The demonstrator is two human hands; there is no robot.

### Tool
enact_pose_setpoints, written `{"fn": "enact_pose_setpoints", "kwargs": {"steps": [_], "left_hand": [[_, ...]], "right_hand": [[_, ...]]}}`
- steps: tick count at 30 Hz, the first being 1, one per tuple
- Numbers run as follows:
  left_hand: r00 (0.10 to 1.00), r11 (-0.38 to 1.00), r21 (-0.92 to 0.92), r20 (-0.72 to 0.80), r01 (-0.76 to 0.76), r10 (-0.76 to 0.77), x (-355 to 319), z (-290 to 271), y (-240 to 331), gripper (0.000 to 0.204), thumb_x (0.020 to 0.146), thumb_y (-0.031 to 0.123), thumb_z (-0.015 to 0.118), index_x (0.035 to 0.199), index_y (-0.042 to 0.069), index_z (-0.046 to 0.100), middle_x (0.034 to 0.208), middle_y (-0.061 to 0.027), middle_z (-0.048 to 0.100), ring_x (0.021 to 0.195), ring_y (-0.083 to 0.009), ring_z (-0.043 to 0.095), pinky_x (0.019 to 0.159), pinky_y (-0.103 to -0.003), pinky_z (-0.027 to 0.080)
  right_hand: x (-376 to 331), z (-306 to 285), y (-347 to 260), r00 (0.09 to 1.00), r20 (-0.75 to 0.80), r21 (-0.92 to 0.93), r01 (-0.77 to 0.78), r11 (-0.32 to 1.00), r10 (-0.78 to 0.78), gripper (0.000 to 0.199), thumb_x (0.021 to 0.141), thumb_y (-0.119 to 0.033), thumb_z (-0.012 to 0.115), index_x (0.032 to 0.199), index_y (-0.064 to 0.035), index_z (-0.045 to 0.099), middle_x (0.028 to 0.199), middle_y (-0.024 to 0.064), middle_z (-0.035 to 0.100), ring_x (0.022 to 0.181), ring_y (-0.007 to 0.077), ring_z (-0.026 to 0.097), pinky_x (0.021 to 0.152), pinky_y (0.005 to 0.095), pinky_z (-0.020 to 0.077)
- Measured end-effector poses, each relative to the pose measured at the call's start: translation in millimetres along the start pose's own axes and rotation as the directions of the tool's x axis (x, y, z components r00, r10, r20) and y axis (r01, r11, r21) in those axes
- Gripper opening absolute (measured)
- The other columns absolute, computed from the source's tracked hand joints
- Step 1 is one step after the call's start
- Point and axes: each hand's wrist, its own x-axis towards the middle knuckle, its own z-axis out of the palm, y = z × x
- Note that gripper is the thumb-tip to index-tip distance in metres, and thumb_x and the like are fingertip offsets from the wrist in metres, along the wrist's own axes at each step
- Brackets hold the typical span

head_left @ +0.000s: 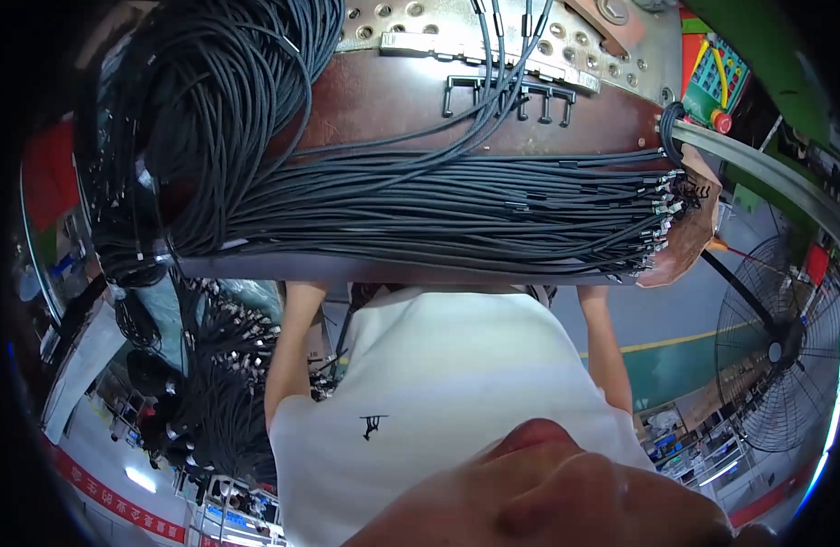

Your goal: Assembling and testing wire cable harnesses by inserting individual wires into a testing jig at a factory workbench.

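My two forearms reach toward the near edge of a dark brown tabletop (374,100) and disappear beneath it. Both hands are hidden there, so I cannot see what they hold or touch. Across the top lies a wide row of black cables (420,205), stretched side by side. Their small metal-tipped ends (662,214) gather at the right, over a piece of brown cardboard (698,242). Toward the left the cables run into a large looped bundle (228,82). A few cables (497,46) climb to the far edge, crossing a black comb-shaped plastic part (543,89).
A metal plate with holes (411,11) and a pale bar (438,46) line the far side. At the right are a red push button (721,120), a curved metal rail (767,162) and a black cage fan (776,351). More cables with connectors (233,365) hang at lower left.
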Motion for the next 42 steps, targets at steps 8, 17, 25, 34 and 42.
{"fn": "enact_pose_setpoints", "kwargs": {"steps": [8, 17, 25, 34, 42], "left_hand": [[0.997, 0.999, -0.015, 0.074, 0.029, -0.028, 18.9, -21.4, 12.3, 0.03, 0.083, 0.024, 0.056, 0.103, 0.005, 0.068, 0.106, -0.0214, 0.065, 0.099, -0.0394, 0.06, 0.087, -0.048, 0.047], [0.998, 0.999, -0.002, 0.035, 0.055, -0.055, 29.4, -25.2, 19.1, 0.035, 0.085, 0.025, 0.055, 0.111, 0.005, 0.064, 0.115, -0.021, 0.062, 0.108, -0.0387, 0.057, 0.094, -0.046, 0.044], [0.998, 0.981, -0.191, -0.058, -0.045, 0.034, 11.1, -92.1, 78.7, 0.027, 0.084, 0.023, 0.06, 0.103, 0.005, 0.066, 0.1, -0.0179, 0.066, 0.095, -0.039, 0.06, 0.083, -0.044, 0.048], [0.611, 0.427, -0.459, -0.405, -0.779, 0.68, 74.7, -163.8, 221.2, 0.056, 0.084, 0.034, 0.065, 0.128, 0.002, 0.05, 0.133, -0.0153, 0.052, 0.121, -0.032, 0.051, 0.101, -0.041, 0.041], [0.758, 0.865, 0.283, -0.419, -0.414, 0.5, 94.6, -159.7, 167.9, 0.051, 0.079, 0.034, 0.068, 0.121, 0.007, 0.058, 0.111, -0.0092, 0.062, 0.11, -0.0228, 0.056, 0.089, -0.036, 0.044]], "right_hand": [[7.3, -6.2, -26.2, 0.877, 0.229, -0.814, 0.411, 0.411, -0.423, 0.038, 0.081, -0.007, 0.06, 0.119, -0.0046, 0.061, 0.122, 0.0185, 0.059, 0.117, 0.0376, 0.05, 0.103, 0.0447, 0.0374], [7.2, 4.9, -44.9, 0.818, 0.133, -0.689, 0.483, 0.541, -0.56, 0.035, 0.079, -0.001, 0.058, 0.114, -0.0025, 0.062, 0.117, 0.0202, 0.061, 0.111, 0.0404, 0.054, 0.097, 0.0455, 0.041], [-32.2, -7.0, -133.5, 0.854, 0.229, -0.88, 0.387, 0.275, -0.467, 0.035, 0.08, -0.017, 0.068, 0.112, -0.005, 0.063, 0.108, 0.017, 0.065, 0.095, 0.037, 0.062, 0.081, 0.0444, 0.0497], [18.0, 55.5, -349.6, 0.429, 0.306, -0.542, 0.812, 0.214, -0.85, 0.036, 0.081, -0.028, 0.071, 0.103, -0.0014, 0.058, 0.1, 0.0147, 0.059, 0.085, 0.0291, 0.06, 0.07, 0.0365, 0.0503], [55.2, 54.7, -326.5, 0.392, 0.303, -0.558, 0.812, 0.172, -0.868, 0.022, 0.077, -0.023, 0.072, 0.086, -0.0061, 0.061, 0.086, 0.0083, 0.061, 0.086, 0.0271, 0.059, 0.074, 0.0383, 0.0476]]}}
